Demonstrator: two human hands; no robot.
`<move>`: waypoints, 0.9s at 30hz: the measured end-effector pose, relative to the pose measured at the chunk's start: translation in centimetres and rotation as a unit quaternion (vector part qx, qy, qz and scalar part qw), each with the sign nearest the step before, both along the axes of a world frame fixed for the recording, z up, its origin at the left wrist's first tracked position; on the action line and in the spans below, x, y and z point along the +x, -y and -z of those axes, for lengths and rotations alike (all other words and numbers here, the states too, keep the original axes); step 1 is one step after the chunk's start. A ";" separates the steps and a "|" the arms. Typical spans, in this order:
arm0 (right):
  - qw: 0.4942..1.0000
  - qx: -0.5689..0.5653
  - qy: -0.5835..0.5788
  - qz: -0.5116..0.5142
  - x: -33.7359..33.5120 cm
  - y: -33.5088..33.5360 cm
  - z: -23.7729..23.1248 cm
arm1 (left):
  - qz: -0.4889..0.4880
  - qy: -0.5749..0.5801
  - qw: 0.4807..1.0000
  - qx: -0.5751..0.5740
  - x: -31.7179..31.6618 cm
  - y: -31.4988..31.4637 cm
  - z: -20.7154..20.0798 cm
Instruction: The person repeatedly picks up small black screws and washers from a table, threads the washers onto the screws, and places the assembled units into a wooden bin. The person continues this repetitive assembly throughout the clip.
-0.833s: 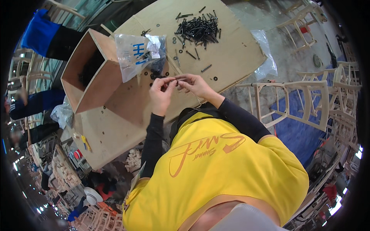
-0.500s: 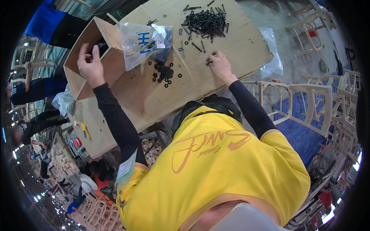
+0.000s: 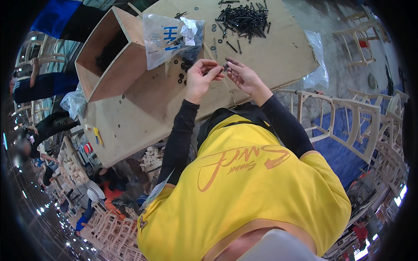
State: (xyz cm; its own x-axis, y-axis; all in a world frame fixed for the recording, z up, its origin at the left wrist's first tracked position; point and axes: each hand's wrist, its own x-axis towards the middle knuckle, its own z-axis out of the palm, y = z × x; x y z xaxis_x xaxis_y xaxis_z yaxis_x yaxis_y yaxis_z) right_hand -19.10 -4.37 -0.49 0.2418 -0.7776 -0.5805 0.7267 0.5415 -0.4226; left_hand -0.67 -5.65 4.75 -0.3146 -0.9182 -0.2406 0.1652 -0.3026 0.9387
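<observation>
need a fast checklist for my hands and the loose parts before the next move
1. Left hand and right hand close together above the pale wooden tabletop: ok
2. Small dark piece at the fingertips: ok
3. Which hand grips it: cannot tell, fingers partly hide it
4. Heap of long black metal bolts apart from both hands: ok
5. Black ring-shaped washers all contained: not ok, some lie loose near the clear plastic bag with blue print
</observation>
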 end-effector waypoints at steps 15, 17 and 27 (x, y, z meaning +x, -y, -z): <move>0.980 0.132 0.141 0.039 1.8 -1.5 0.9 | -0.105 0.112 0.980 -0.124 -1.2 -2.0 2.6; 0.982 0.123 0.136 0.036 1.8 -1.4 0.7 | -0.099 0.119 0.979 -0.130 -1.1 -2.0 2.4; 0.985 0.132 0.108 0.028 2.4 -1.6 0.2 | -0.128 0.222 0.944 -0.208 -1.2 -2.1 1.8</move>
State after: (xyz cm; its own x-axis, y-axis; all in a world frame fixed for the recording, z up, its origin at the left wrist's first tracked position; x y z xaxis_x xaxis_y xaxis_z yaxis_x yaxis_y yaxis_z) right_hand -16.75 -2.81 -0.69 0.3435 -0.6218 -0.7039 0.8156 0.5691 -0.1047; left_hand -1.90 -3.51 2.98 -0.0226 -0.9945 0.1020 -0.2539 0.1044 0.9616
